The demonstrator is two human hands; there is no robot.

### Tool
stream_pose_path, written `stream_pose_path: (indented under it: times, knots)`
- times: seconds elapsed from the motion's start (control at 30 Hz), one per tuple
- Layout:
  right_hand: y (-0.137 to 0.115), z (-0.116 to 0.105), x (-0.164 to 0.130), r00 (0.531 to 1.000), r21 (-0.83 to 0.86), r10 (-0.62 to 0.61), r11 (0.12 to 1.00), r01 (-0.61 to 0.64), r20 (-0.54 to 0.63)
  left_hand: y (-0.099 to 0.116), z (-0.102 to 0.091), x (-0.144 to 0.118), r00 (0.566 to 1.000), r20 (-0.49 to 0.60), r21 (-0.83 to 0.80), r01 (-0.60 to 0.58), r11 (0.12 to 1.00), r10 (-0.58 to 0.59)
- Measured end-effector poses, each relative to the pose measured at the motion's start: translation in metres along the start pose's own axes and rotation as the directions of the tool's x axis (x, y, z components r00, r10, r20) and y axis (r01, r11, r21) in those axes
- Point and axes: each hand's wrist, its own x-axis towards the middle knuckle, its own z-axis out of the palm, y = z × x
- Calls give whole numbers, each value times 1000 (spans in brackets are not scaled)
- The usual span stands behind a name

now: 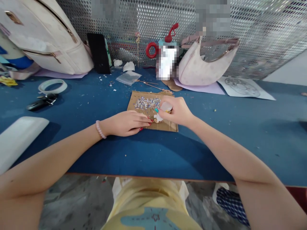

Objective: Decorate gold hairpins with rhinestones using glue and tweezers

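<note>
A piece of brown corrugated cardboard [171,127] lay on the blue tabletop [115,159], with a loose patch of glittery multicoloured beads or sequins [146,103] spread over its far half. The right hand [178,110] was above the cardboard's right side, fingers curled closely around a small translucent whitish container [166,106]; a touch of yellow showed on it, too small to read as a label. Just below that grip, over the cardboard's nearer half, was a white and tan lump [157,118], partly hidden by the fingers. The left hand [129,123] rested across the cardboard's near left edge, fingers together and almost straight, red-nailed tips beside the lump; whether they pinched it, I could not tell. A pale pink beaded bracelet [100,129] circled the left wrist.

Left of the cardboard were a tape roll [52,86], a black key fob [42,102] just nearer than the roll, and a white case-like object [24,137]. Beyond the cardboard lay a clear plastic bag [129,78], and farther off, to the left, a black smartphone [98,52] stood upright before a cream backpack [54,41], whose metal plate was too small to read. Beyond and right were a red-handled tumbler [166,59], its front pixelated, a pale pink shoulder bag [203,68], and a sheet printed with a circular line drawing [247,88].
</note>
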Motion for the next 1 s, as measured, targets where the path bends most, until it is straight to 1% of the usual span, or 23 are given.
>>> stream_pose_path:
  times: [0.2,0.4,0.47,0.6,0.67,0.73,0.8,0.9,1.0]
  knots:
    - [1,1,0,1000,9,28,1000,-28,2,-1,1,-2,999,48,24,9,1000,-10]
    - [3,2,1,998,49,58,997,-58,0,-2,2,-2,997,82,-21,7,1000,-5]
    - [5,2,1,999,96,53,994,-53,6,-1,1,-3,995,103,-46,23,999,-18]
    - [9,5,1,999,266,33,963,-41,37,0,-1,-3,991,128,-118,65,991,-50]
    - [11,8,0,995,343,56,936,-80,79,1,-2,-2,989,133,-134,78,988,-60]
    - [12,13,-1,985,384,95,912,-143,141,0,-1,-2,988,138,-137,82,987,-63]
    - [13,17,-4,979,371,115,913,-170,167,0,-1,-2,988,140,-141,80,987,-61]
    - [14,21,-6,986,314,100,939,-138,133,-2,0,-2,988,145,-144,74,987,-53]
    - [16,24,-8,990,340,103,931,-131,98,-2,1,-3,986,158,-124,80,989,-60]
